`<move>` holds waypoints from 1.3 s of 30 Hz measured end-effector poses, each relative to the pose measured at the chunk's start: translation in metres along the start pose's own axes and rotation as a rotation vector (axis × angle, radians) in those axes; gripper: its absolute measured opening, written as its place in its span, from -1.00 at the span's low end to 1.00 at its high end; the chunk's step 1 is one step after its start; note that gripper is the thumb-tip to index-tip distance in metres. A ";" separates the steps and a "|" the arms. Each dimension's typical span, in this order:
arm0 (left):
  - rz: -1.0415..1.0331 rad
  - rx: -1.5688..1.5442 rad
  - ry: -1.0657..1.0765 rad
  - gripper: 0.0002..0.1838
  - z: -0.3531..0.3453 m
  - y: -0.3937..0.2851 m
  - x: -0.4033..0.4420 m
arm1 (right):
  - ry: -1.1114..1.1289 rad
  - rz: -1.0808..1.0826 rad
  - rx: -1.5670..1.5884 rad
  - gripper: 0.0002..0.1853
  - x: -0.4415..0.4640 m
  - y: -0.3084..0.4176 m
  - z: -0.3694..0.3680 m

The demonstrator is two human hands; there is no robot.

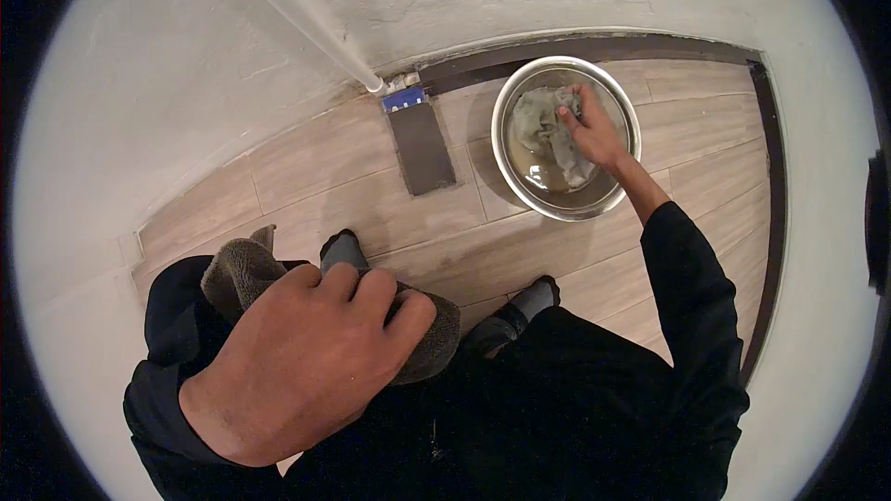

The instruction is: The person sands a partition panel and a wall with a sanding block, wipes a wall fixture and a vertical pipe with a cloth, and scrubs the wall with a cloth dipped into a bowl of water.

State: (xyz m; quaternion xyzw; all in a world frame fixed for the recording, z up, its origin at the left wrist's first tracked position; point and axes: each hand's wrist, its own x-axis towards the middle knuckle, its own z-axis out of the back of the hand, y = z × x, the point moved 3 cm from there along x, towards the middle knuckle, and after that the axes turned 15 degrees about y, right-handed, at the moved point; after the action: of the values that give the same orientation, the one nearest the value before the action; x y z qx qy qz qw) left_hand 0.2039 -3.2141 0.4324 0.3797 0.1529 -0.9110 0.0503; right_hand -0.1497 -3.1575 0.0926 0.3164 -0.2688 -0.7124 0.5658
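Note:
Close to the camera, my left hand (311, 353) is closed around a dark grey-brown towel (243, 271), whose ends stick out on both sides of the fist. My right hand (596, 130) reaches down into a round metal basin (566, 213) on the floor. Its fingers pinch a wet, pale grey cloth (534, 121) that lies bunched in cloudy water (549, 176). Part of this cloth is hidden under the hand.
The basin stands near a wall with a dark baseboard (455, 74). Left of it, a dark rectangular patch (422, 148) with a blue strip (404, 99) lies below a white pipe (306, 14). My feet in grey socks (536, 301) are on the wood-look floor (316, 176).

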 end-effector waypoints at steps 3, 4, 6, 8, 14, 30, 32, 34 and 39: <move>0.006 -0.005 -0.008 -0.76 -0.002 0.000 0.000 | 0.138 -0.119 0.024 -0.56 -0.007 0.039 0.012; 0.008 -0.008 -0.011 -0.77 -0.002 0.000 0.000 | 0.161 -0.128 0.013 -0.53 -0.005 0.032 0.011; 0.007 -0.001 -0.008 -0.76 -0.002 0.000 0.000 | 0.237 -0.220 -0.035 -0.47 -0.005 0.030 0.012; 0.014 -0.021 0.023 -0.65 -0.003 0.000 0.000 | 0.345 -0.385 -0.107 -0.42 -0.006 0.043 0.017; 0.025 -0.066 0.097 -0.40 -0.002 0.000 0.000 | 0.323 -0.351 -0.096 -0.36 -0.014 0.057 0.019; -0.040 -0.012 -0.007 -0.66 -0.004 0.001 -0.013 | 0.168 -0.120 -0.130 -0.48 -0.026 0.054 -0.001; -0.046 -0.009 -0.019 -0.68 -0.005 0.000 -0.018 | 0.132 -0.120 -0.164 -0.46 -0.030 0.059 0.002; -0.043 -0.033 0.016 -0.56 -0.010 0.000 -0.023 | 0.038 -0.185 -0.167 -0.45 -0.024 0.060 0.020; -0.089 -0.061 0.022 -0.61 -0.016 0.009 -0.029 | -0.068 -0.123 0.007 -0.56 0.034 0.076 0.104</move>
State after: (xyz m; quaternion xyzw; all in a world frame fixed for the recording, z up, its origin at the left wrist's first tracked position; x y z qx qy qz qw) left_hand 0.2370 -3.2177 0.4399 0.3808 0.1980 -0.9030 0.0195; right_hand -0.1854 -3.2050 0.2126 0.3099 -0.2707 -0.7552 0.5103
